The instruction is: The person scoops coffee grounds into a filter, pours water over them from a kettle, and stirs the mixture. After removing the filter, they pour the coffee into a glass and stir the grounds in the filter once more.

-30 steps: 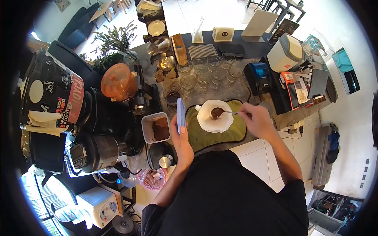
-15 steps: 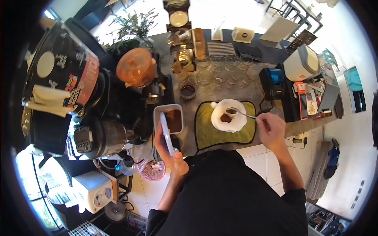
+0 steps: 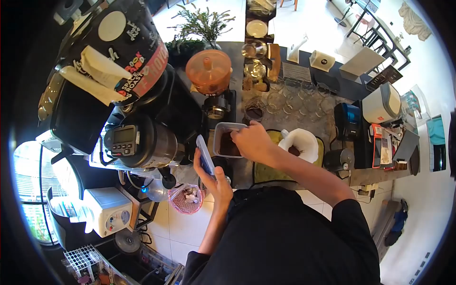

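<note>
My left hand [image 3: 214, 184] holds a pale lid [image 3: 205, 154] on edge, thumb and fingers around it, at the near left of a plastic container [image 3: 219, 139]. Dark brown powder [image 3: 230, 144] lies inside that container. Over its right side is my right hand [image 3: 253, 141], closed in a grip; the spoon is hidden behind the fingers. To the right, a white filter [image 3: 311, 142] with a little brown powder at its bottom sits in a white cup-like holder [image 3: 285, 133] on a green mat [image 3: 271, 172].
Beyond the container are a grinder with an orange hopper [image 3: 209, 71] and a glass with dark liquid [image 3: 254, 113]. Several clear glasses [image 3: 289, 102] stand farther back. A coffee machine [image 3: 142, 142] is at the left, a blue-black device [image 3: 347, 121] at the right.
My right hand has moved left from the filter to the container, and the spoon has gone out of sight. The view has shifted; my left hand still holds the lid.
</note>
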`<state>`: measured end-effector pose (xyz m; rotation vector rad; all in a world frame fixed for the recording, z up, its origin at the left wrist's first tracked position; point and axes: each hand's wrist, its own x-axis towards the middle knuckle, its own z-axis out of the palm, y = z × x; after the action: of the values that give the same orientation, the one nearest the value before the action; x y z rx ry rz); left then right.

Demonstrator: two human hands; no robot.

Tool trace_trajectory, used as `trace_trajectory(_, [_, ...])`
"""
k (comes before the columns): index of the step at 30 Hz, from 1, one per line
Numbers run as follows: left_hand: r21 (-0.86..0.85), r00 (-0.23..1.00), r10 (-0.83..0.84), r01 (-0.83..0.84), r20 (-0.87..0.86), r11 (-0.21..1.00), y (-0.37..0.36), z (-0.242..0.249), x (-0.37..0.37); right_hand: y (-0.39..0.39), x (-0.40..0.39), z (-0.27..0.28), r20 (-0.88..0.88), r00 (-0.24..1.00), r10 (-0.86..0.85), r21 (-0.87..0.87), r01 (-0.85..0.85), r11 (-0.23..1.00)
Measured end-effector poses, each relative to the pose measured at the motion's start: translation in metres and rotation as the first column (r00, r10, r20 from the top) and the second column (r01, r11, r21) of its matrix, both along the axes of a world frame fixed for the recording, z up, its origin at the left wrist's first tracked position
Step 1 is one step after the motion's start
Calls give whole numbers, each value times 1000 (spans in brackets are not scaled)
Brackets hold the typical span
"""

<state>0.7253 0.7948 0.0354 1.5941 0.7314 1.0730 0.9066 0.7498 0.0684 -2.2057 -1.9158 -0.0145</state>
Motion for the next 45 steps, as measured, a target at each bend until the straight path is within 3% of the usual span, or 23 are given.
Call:
trace_trajectory(4, [-18, 999, 43, -43, 31, 999, -3, -11, -3, 3, -6, 2, -64, 998, -20, -115, 13, 993])
trace_trajectory(6, [-57, 998, 50, -48, 26, 997, -4, -14, -4, 0, -8, 9, -181, 979, -95, -40, 89, 995])
trace_trajectory(10, [-39, 998, 57, -57, 5, 998, -3, -13, -3, -1, -5, 13, -344, 927, -152, -46, 145, 988])
trace_trajectory(12, [-32, 998, 54, -53, 20, 998, -1, -15, -2, -4, -3, 18, -488, 828, -276, -96, 263, 960])
trace_trajectory(18, [-20, 997, 73, -73, 25, 997, -2, -17, -1, -19, 4, 24, -679, 671, -298, -37, 375, 926])
trace_trajectory(22, [-4, 998, 45, -45, 31, 999, -2, -10, 2, -26, 7, 25, -686, 673, -279, 17, 397, 918])
trace_trajectory(25, [12, 1000, 26, -26, 6, 1000, -1, -8, 1, -30, 9, 26, -706, 605, -368, -100, 429, 898])
trace_trajectory(33, [74, 1000, 7, -9, 20, 997, 0, -8, 5, -42, 11, 16, -880, 401, -253, -42, 465, 884])
trace_trajectory(45, [125, 995, -48, 36, 93, 991, -6, 4, 29, -92, 25, 33, -955, 234, -182, -11, 584, 812])
